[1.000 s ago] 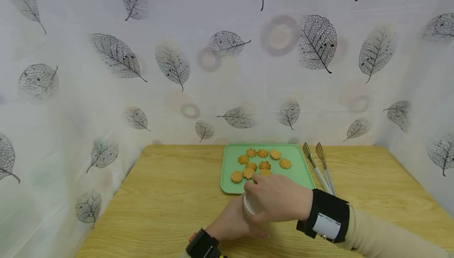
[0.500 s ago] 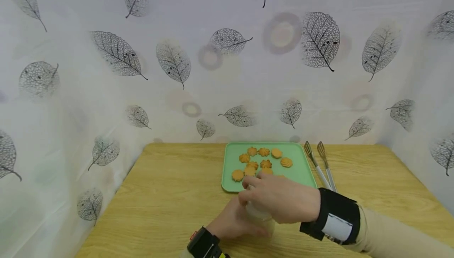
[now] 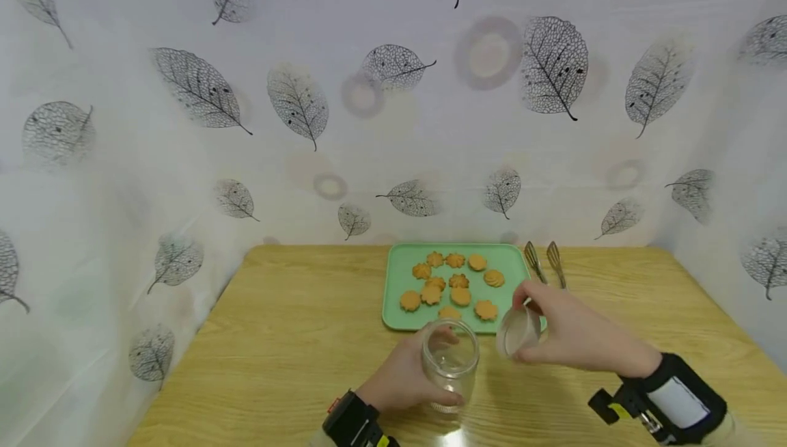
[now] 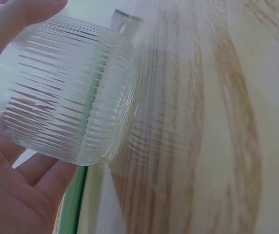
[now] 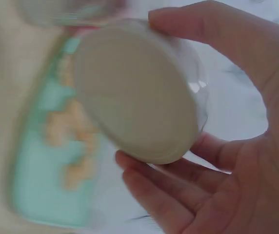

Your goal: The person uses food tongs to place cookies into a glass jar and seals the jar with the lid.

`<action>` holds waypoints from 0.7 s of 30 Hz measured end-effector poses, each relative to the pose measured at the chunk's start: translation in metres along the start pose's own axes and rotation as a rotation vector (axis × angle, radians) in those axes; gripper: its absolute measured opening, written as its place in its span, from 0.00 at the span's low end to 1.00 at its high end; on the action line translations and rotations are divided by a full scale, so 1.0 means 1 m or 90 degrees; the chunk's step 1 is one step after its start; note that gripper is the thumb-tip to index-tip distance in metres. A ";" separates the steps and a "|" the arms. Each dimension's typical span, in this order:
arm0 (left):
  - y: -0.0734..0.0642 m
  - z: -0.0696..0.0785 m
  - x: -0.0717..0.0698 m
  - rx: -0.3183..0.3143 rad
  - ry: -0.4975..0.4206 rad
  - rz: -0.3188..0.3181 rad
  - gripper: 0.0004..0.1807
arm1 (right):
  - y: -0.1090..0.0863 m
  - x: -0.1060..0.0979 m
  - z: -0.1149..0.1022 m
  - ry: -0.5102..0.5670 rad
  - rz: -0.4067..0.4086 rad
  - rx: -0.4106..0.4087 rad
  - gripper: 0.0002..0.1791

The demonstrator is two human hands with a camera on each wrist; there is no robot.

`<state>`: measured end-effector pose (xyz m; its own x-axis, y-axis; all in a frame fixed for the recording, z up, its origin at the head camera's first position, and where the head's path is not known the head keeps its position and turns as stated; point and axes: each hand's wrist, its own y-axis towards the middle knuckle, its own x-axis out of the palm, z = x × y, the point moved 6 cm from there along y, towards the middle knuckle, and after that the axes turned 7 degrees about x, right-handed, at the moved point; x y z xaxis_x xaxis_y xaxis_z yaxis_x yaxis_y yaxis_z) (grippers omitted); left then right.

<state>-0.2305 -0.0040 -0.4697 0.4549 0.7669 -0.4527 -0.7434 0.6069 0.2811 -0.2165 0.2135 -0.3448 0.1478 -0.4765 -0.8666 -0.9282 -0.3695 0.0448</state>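
Observation:
In the head view my left hand [image 3: 402, 375] grips a clear glass jar [image 3: 451, 365], its mouth uncovered and facing up. Ribbed glass fills the left wrist view, with my thumb on one side of the jar [image 4: 71, 92] and fingers on the other. To the right of the jar, my right hand [image 3: 572, 334] holds a round whitish lid [image 3: 516, 333], tilted and apart from it. The right wrist view has the lid's pale flat face [image 5: 137, 92] between thumb and fingers. Just beyond both hands lies a green tray [image 3: 399, 262] of cookies [image 3: 460, 296].
Two pairs of tongs, or two similar metal utensils [image 3: 556, 262], lie at the tray's right, partly hidden by my right hand. The wooden table [image 3: 295, 324] meets a leaf-printed curtain [image 3: 344, 126] at the back and sides.
My right hand has lifted the lid off the jar and carried it to the right. The jar's open mouth now shows, while my left hand keeps its hold in nearly the same place.

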 end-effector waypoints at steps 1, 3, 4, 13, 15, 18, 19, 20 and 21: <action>0.000 0.000 -0.001 -0.002 -0.001 0.000 0.49 | -0.003 0.012 0.012 0.027 -0.018 0.006 0.35; -0.001 0.002 -0.002 -0.003 -0.002 0.000 0.49 | -0.008 0.035 0.032 0.058 -0.044 0.008 0.39; -0.001 0.003 -0.002 -0.003 -0.004 -0.001 0.49 | -0.010 0.045 0.039 0.069 -0.059 0.008 0.42; -0.001 0.007 0.000 -0.003 -0.009 -0.004 0.47 | -0.016 0.064 0.060 0.068 -0.091 0.062 0.53; -0.001 0.008 0.000 -0.005 -0.009 -0.004 0.47 | -0.008 0.048 0.064 0.052 -0.038 0.077 0.52; 0.000 0.007 -0.002 -0.010 -0.010 -0.001 0.48 | 0.006 0.022 0.082 0.012 0.059 0.128 0.52; 0.000 0.007 -0.002 -0.012 -0.009 0.000 0.48 | 0.012 0.015 0.091 -0.007 0.083 0.154 0.53; -0.001 0.007 -0.002 -0.014 -0.009 0.000 0.48 | 0.016 0.011 0.101 -0.020 0.099 0.182 0.54; -0.001 0.007 -0.001 -0.016 -0.009 -0.001 0.47 | 0.020 0.008 0.111 -0.029 0.105 0.213 0.55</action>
<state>-0.2272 -0.0040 -0.4639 0.4621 0.7693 -0.4411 -0.7547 0.6024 0.2600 -0.2717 0.2913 -0.4061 -0.0213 -0.4690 -0.8830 -0.9996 -0.0061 0.0274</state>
